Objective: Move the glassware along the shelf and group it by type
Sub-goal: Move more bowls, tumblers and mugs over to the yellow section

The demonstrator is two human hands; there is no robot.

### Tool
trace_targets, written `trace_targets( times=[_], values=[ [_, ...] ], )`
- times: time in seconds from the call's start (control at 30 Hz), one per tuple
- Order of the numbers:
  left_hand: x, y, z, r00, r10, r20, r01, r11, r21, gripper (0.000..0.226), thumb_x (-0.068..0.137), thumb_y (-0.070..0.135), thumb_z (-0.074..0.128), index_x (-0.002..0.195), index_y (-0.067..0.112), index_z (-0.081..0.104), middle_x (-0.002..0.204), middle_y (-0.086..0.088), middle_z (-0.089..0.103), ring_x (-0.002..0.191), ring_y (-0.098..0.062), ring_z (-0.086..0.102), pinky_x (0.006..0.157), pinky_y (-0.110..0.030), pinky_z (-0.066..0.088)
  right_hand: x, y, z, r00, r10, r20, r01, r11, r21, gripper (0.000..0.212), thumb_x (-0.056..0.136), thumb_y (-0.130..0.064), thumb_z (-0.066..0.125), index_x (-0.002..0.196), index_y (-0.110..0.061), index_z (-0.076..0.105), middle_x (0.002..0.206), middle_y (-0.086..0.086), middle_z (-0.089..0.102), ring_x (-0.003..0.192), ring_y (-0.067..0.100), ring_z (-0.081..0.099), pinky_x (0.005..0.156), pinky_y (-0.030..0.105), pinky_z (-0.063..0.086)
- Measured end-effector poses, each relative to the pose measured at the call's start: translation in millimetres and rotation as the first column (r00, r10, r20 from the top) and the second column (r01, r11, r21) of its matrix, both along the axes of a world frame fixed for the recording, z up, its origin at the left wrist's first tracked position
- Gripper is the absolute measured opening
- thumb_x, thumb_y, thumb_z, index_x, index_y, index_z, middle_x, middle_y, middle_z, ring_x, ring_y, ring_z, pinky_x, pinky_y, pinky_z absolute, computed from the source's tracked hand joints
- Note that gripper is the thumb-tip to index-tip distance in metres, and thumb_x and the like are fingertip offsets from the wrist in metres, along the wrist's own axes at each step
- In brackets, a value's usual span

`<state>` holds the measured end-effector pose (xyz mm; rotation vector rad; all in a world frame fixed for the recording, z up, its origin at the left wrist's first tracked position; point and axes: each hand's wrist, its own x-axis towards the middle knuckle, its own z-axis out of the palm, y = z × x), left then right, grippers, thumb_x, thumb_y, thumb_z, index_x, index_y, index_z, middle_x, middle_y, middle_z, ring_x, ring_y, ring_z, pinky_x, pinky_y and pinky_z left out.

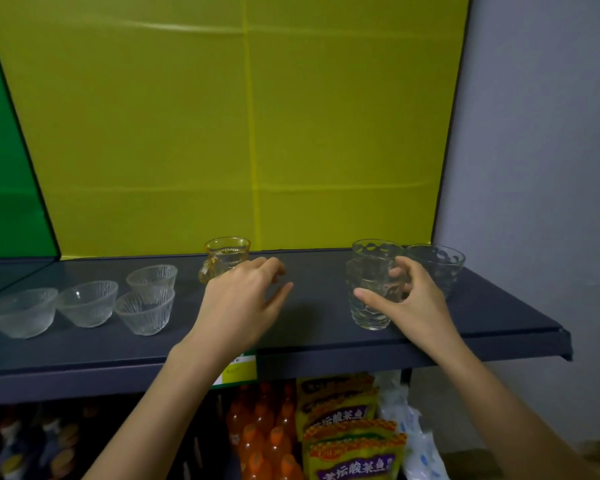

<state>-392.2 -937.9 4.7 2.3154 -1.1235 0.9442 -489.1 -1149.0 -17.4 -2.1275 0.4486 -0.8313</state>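
On the dark shelf (309,337) stand several small ribbed clear glass bowls (146,311) at the left. An amber handled glass cup (224,258) sits at mid-back. At the right are three clear dimpled tumblers: a front one (369,306), one behind it (374,249) and one at the far right (437,265). My right hand (406,299) wraps around the front tumbler, which stands on the shelf. Open with fingers spread, my left hand (246,296) hovers just in front of the amber cup and holds nothing.
A yellow back panel (250,133) and a green panel (4,168) rise behind the shelf. A grey wall (541,133) bounds the right end. Below the shelf are orange drink bottles (264,431), yellow food packets (347,441) and a yellow price tag (238,368).
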Motion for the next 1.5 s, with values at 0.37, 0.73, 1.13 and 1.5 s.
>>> trace_targets(
  times=[0.37, 0.73, 1.13, 1.5],
  values=[
    [-9.9, 63.9, -7.6, 0.954, 0.296, 0.048, -0.298, 0.954, 0.037, 0.027, 0.079, 0.039, 0.044, 0.082, 0.017, 0.059, 0.077, -0.001, 0.066, 0.07, -0.025, 0.064, 0.045, -0.029, 0.039, -10.7, 59.2, 19.9, 0.979, 0.132, 0.158, -0.037, 0.869, -0.494, 0.042, 0.081, -0.038, 0.062, 0.12, -0.024, 0.054, 0.124, -0.008, 0.053, 0.12, 0.013, 0.044, 0.092, 0.021, 0.03],
    [-18.3, 246.8, -9.6, 0.762, 0.647, 0.036, -0.648, 0.758, 0.074, 0.026, 0.079, 0.038, 0.047, 0.084, 0.017, 0.062, 0.08, 0.001, 0.069, 0.077, -0.023, 0.067, 0.049, -0.031, 0.048, 71.5, 232.5, 23.0, 0.815, 0.564, -0.131, -0.524, 0.621, -0.584, 0.027, 0.084, -0.039, 0.056, 0.11, -0.033, 0.057, 0.115, -0.017, 0.059, 0.112, 0.007, 0.053, 0.087, 0.027, 0.042],
    [-16.4, 492.9, -22.9, 0.626, 0.778, 0.049, -0.778, 0.619, 0.107, 0.022, 0.078, 0.034, 0.056, 0.087, 0.015, 0.063, 0.08, 0.0, 0.069, 0.071, -0.022, 0.066, 0.043, -0.029, 0.045, 153.1, 483.1, 21.9, 0.652, 0.729, -0.207, -0.699, 0.472, -0.538, 0.03, 0.086, -0.044, 0.052, 0.114, -0.033, 0.055, 0.116, -0.016, 0.058, 0.11, 0.009, 0.054, 0.087, 0.032, 0.047],
    [26.0, 644.9, -28.2, 0.577, 0.816, -0.021, -0.812, 0.576, 0.093, 0.019, 0.081, 0.031, 0.064, 0.093, 0.016, 0.063, 0.082, 0.001, 0.068, 0.077, -0.021, 0.065, 0.048, -0.026, 0.04, 239.0, 647.2, 28.9, 0.616, 0.737, -0.278, -0.746, 0.432, -0.507, 0.03, 0.086, -0.045, 0.053, 0.113, -0.032, 0.056, 0.115, -0.014, 0.06, 0.106, 0.011, 0.056, 0.086, 0.034, 0.047]
  ],
)
